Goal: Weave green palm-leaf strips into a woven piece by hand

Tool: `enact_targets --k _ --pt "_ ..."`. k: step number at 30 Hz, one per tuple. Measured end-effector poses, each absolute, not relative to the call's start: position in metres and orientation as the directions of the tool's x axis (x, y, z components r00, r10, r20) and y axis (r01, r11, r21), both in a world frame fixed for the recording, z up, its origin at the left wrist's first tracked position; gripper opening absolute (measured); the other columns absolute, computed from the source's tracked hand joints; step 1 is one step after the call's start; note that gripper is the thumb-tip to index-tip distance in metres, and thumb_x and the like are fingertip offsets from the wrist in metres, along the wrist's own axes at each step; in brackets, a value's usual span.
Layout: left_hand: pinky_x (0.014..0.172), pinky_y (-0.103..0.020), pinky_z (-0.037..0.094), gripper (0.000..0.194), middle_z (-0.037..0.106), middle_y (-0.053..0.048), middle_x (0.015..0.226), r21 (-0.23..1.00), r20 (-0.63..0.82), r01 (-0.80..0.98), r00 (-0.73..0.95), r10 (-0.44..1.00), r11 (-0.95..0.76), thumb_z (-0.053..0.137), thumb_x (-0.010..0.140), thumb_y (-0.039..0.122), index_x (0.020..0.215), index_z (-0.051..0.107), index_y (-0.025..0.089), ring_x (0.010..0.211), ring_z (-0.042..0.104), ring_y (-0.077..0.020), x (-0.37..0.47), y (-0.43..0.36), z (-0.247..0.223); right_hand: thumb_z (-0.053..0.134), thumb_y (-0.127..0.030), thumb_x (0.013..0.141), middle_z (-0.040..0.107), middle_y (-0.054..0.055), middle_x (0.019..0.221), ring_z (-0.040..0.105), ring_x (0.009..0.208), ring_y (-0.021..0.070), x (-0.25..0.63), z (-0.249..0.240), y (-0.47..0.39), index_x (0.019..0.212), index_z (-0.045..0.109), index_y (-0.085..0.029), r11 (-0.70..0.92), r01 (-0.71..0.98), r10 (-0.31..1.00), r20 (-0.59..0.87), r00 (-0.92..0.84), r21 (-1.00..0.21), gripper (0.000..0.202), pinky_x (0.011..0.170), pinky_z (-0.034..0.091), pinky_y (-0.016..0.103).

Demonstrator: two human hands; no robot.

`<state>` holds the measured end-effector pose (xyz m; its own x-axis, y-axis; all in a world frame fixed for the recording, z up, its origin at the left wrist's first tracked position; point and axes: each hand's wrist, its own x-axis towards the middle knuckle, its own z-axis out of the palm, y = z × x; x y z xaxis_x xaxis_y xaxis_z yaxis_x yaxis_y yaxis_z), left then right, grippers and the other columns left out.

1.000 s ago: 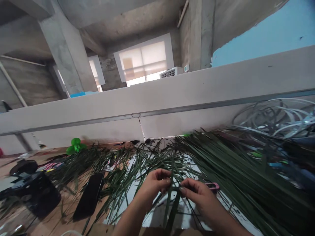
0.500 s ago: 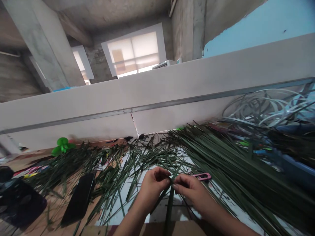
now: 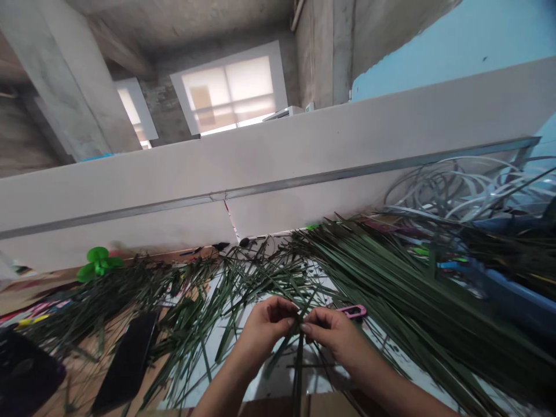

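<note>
In the head view, a pale partition (image 3: 260, 156) spans the far side. A bundle of long leaves (image 3: 391, 278) fans out on the right, running from the far middle to the near right, beside a white board (image 3: 254, 385) strewn with loose leaf pieces. Over the board, the left hand (image 3: 264, 327) and the right hand (image 3: 334, 336) meet, their fingertips almost touching. A pink handle (image 3: 357, 311) lies just beyond the right hand. Between the two sets of fingertips is a dark leaf strip (image 3: 297, 370), its long axis near to far, its loose length trailing toward the near edge. Both hands pinch it at its far part between thumb and forefinger, so neither is clearly nearer. Narrow ends poke out beyond the fingers; how they cross there is hidden.
</note>
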<state>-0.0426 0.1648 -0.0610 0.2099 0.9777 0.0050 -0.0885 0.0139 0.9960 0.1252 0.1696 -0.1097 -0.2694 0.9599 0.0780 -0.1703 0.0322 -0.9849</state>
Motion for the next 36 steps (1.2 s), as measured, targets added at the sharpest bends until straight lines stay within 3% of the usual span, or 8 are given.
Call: enact_targets --k 7,13,20,24,26,30,36 --pt "0.062 -0.024 0.041 0.026 0.068 -0.002 0.068 0.990 -0.055 -0.117 0.216 0.975 0.082 0.088 0.054 0.023 0.074 0.074 0.013 0.061 0.056 -0.0124 -0.045 0.169 -0.070 0.080 -0.046 0.066 0.059 -0.002 0.059 0.052 0.060 0.0169 0.125 -0.111 0.168 0.065 0.066 -0.016 0.028 -0.176 0.964 0.073 -0.256 -0.984 0.033 0.061 0.037 0.029" --pt "0.061 -0.025 0.040 0.032 0.066 -0.002 0.059 0.990 -0.078 -0.099 0.201 0.977 0.099 0.092 0.045 0.033 0.060 0.073 0.013 0.056 0.054 -0.0124 -0.043 0.173 -0.072 0.081 -0.044 0.067 0.061 -0.002 0.060 0.054 0.061 0.0164 0.123 -0.116 0.170 0.065 0.066 -0.016 0.046 -0.187 0.969 0.089 -0.232 -0.981 0.032 0.062 0.039 0.028" --pt "0.057 -0.023 0.036 0.035 0.065 -0.002 0.061 0.990 -0.097 -0.083 0.204 0.974 0.116 0.091 0.051 0.039 0.068 0.075 0.012 0.056 0.051 -0.0111 -0.042 0.168 -0.071 0.077 -0.042 0.069 0.059 -0.002 0.060 0.053 0.061 0.0166 0.125 -0.114 0.171 0.065 0.063 -0.017 0.060 -0.162 0.975 0.093 -0.203 -0.985 0.029 0.062 0.039 0.029" --pt "0.060 -0.024 0.037 0.035 0.066 -0.003 0.066 0.990 -0.095 -0.076 0.265 0.960 0.119 0.082 0.067 0.045 0.074 0.076 0.011 0.061 0.051 -0.0120 -0.045 0.164 -0.067 0.073 -0.040 0.069 0.058 -0.002 0.060 0.052 0.061 0.0169 0.126 -0.110 0.170 0.065 0.062 -0.017 0.072 -0.120 0.974 0.096 -0.204 -0.990 0.025 0.061 0.038 0.028" --pt "0.061 -0.024 0.038 0.031 0.068 -0.004 0.069 0.990 -0.107 -0.060 0.295 0.949 0.130 0.081 0.069 0.041 0.079 0.078 0.012 0.063 0.053 -0.0123 -0.046 0.163 -0.066 0.071 -0.040 0.069 0.057 -0.002 0.059 0.052 0.061 0.0173 0.126 -0.109 0.171 0.064 0.061 -0.018 0.081 -0.095 0.974 0.099 -0.205 -0.992 0.025 0.062 0.039 0.028" --pt "0.060 -0.024 0.039 0.029 0.071 -0.005 0.072 0.986 -0.142 -0.053 0.219 0.965 0.157 0.085 0.057 0.023 0.082 0.079 0.011 0.060 0.053 -0.0112 -0.047 0.165 -0.064 0.067 -0.043 0.071 0.057 -0.002 0.062 0.053 0.063 0.0179 0.128 -0.115 0.175 0.067 0.060 -0.019 0.097 -0.021 0.976 0.100 -0.195 -0.995 0.025 0.062 0.039 0.028" --pt "0.059 -0.023 0.041 0.026 0.066 0.002 0.067 0.978 -0.132 -0.162 0.001 0.991 0.131 0.082 0.057 0.025 0.080 0.073 0.015 0.057 0.057 -0.0106 -0.049 0.169 -0.063 0.062 -0.033 0.071 0.058 0.000 0.059 0.053 0.061 0.0195 0.131 -0.125 0.175 0.062 0.060 -0.020 0.124 0.219 0.984 0.090 -0.156 -0.968 0.016 0.059 0.035 0.028"
